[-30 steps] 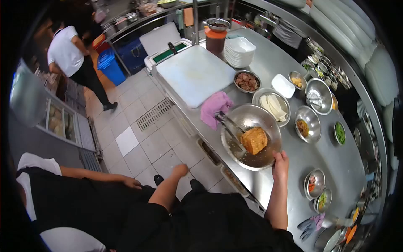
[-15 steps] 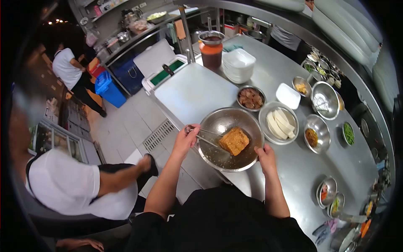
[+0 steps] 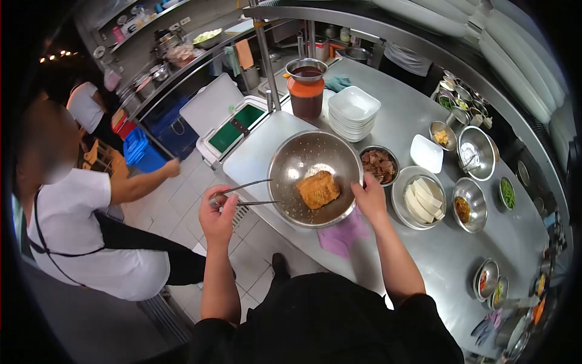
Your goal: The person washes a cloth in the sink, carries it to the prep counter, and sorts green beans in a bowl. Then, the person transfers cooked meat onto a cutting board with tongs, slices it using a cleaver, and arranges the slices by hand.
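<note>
My left hand [image 3: 219, 219] is closed on metal tongs [image 3: 254, 181], whose parted tips reach the left rim of a large steel bowl [image 3: 291, 151]. My right hand [image 3: 371, 197] grips the bowl's right rim, thumb on the inside. A golden-brown seasoned block of food [image 3: 319, 189] lies in the bowl, not touched by the tongs, with small specks on the metal around it. The bowl is tilted over the edge of the white cutting board [image 3: 257, 142]. A purple cloth [image 3: 343, 235] lies on the counter below the bowl.
Beside the bowl are a bowl of meat [image 3: 379, 165], a bowl of white slices [image 3: 422, 200], stacked white dishes [image 3: 354, 106] and an orange-topped container [image 3: 305, 97]. A person in white [image 3: 91, 230] stands at the left, one arm stretched out. An open cooler [image 3: 230, 130] stands beyond the board.
The bowl has been lifted off the counter toward the board. My left hand took hold of the tongs and drew them back from the food. The person at the left has turned and stretched out an arm.
</note>
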Tool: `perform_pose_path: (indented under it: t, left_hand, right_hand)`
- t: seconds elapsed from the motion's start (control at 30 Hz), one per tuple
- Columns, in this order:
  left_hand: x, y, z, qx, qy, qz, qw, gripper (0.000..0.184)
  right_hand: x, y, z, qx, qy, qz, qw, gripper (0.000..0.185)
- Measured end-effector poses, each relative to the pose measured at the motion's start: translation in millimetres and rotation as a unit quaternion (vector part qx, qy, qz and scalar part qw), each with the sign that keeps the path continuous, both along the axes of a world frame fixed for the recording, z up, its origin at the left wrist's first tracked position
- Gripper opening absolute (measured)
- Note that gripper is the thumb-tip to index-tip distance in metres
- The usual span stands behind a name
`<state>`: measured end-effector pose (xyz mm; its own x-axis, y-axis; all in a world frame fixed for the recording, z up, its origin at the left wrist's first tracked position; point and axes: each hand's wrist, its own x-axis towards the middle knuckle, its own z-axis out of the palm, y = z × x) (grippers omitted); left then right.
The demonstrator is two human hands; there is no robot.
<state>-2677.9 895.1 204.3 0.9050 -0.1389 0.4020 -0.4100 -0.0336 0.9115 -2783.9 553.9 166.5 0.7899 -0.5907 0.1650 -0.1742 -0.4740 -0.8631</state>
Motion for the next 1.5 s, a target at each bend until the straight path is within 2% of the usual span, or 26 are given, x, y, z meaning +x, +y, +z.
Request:
perform_pose_path:
  t: [0.03, 0.07, 0.1, 0.17, 0.3, 0.4, 0.43, 0.5, 0.57, 0.6, 0.63, 0.7, 0.77, 0.83, 0.9, 1.0, 1.07, 1.17, 1.2, 1.27, 1.3, 1.4, 1.47, 1.5]
  left_hand:
    - [15, 10, -1, -0.008, -0.022, 0.011, 1.0, 0.025]
    - [30, 19, -4, -0.019, 0.012, -0.003, 1.0, 0.025]
    - [46, 27, -10, -0.023, 0.018, -0.012, 1.0, 0.025]
    - [89, 47, -31, -0.005, 0.069, -0.007, 0.998, 0.024]
    - [134, 61, -51, -0.015, 0.072, -0.031, 0.997, 0.024]
    - [150, 64, -42, -0.076, 0.09, -0.026, 0.993, 0.023]
    - [154, 66, -40, -0.078, 0.093, -0.033, 0.992, 0.023]
    - [161, 67, -35, -0.112, 0.049, -0.011, 0.992, 0.02]
    - [166, 70, -35, -0.106, 0.03, -0.021, 0.994, 0.02]
    - [164, 67, -28, -0.125, 0.028, -0.03, 0.991, 0.02]
    - [164, 62, -23, -0.144, 0.025, -0.041, 0.988, 0.02]
    - [160, 51, -23, -0.143, 0.016, -0.063, 0.988, 0.022]
    - [140, 31, -15, -0.127, -0.001, -0.208, 0.97, 0.024]
    - [119, 2, -28, -0.109, -0.024, -0.292, 0.95, 0.031]
    - [86, -26, -32, -0.072, 0.031, -0.367, 0.927, 0.038]
    - [51, -67, -44, -0.003, -0.042, -0.441, 0.897, 0.044]
    - [30, -88, -50, 0.105, -0.139, -0.453, 0.875, 0.053]
    - [3, -113, -44, 0.122, -0.195, -0.469, 0.853, 0.055]
    - [-4, -118, -40, 0.118, -0.199, -0.485, 0.843, 0.055]
    - [-12, -122, -37, 0.136, -0.095, -0.517, 0.84, 0.057]
    - [-13, -123, -39, 0.137, -0.096, -0.525, 0.835, 0.057]
    - [-8, -120, -48, 0.14, -0.051, -0.533, 0.833, 0.049]
    - [-5, -111, -53, 0.192, -0.026, -0.532, 0.824, 0.037]
    - [-3, -106, -58, 0.193, -0.027, -0.533, 0.824, 0.037]
  right_hand:
    - [14, 8, 5, -0.006, 0.001, -0.008, 1.0, 0.025]
    - [32, 12, -1, -0.078, 0.02, -0.008, 0.997, 0.023]
    - [51, 20, 6, -0.081, 0.026, -0.017, 0.996, 0.023]
    - [97, 46, 28, -0.291, -0.033, -0.052, 0.955, 0.017]
    - [143, 51, 54, -0.365, -0.017, -0.048, 0.929, 0.013]
    - [156, 34, 55, -0.382, -0.023, -0.09, 0.919, 0.011]
    - [154, 27, 54, -0.378, -0.041, -0.135, 0.915, 0.013]
    - [139, 14, 48, -0.376, -0.059, -0.186, 0.906, 0.014]
    - [106, 5, 34, -0.267, 0.015, -0.291, 0.918, 0.019]
    - [84, 5, 25, -0.212, 0.015, -0.305, 0.928, 0.021]
    - [62, 11, 13, -0.156, 0.012, -0.319, 0.935, 0.022]
    - [20, 31, -16, -0.018, -0.068, -0.325, 0.943, 0.022]
    - [-14, 75, -14, 0.151, -0.106, -0.315, 0.931, 0.021]
    - [-48, 99, -35, 0.235, -0.1, -0.314, 0.914, 0.021]
    - [-72, 122, -40, 0.307, -0.139, -0.302, 0.892, 0.024]
    - [-104, 134, -41, 0.355, -0.138, -0.312, 0.87, 0.027]
    - [-126, 135, -44, 0.369, -0.156, -0.339, 0.851, 0.027]
    - [-152, 122, -39, 0.345, -0.159, -0.372, 0.847, 0.027]
    - [-161, 115, -37, 0.341, -0.174, -0.381, 0.841, 0.028]
    - [-183, 94, -36, 0.332, -0.202, -0.398, 0.831, 0.03]
    - [-194, 81, -32, 0.32, -0.215, -0.406, 0.828, 0.032]
    - [-227, 31, -20, 0.315, -0.274, -0.417, 0.807, 0.034]
    - [-246, -8, -13, 0.307, -0.32, -0.431, 0.786, 0.034]
    - [-256, -32, -14, 0.302, -0.325, -0.444, 0.779, 0.034]
